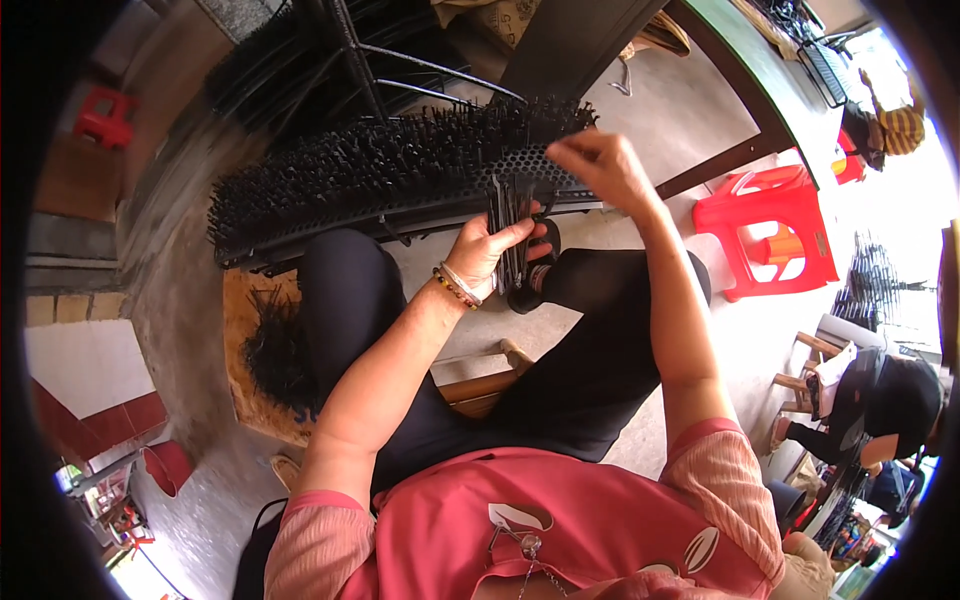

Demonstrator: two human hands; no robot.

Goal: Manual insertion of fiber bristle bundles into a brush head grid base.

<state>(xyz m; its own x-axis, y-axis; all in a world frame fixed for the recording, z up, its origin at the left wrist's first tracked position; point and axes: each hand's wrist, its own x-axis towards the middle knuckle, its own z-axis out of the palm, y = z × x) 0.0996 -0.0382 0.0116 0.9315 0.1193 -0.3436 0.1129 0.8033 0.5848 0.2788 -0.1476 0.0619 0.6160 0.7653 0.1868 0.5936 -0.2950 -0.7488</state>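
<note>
A long black perforated rack lies across in front of my knees. Thin black pieces stand upright in its holes, densely packed over the left and middle; bare holes show toward the right end. My left hand is closed round a bundle of slim black sticks, held just in front of the rack's near edge. Above the right end of the rack is my right hand, its thumb and fingertips pinched together; whatever is between them is too small to make out.
A pile of loose black sticks lies on a wooden board beside my left leg. A red plastic stool stands at the right, near a table. Another person sits farther right. Black metal bars rise behind the rack.
</note>
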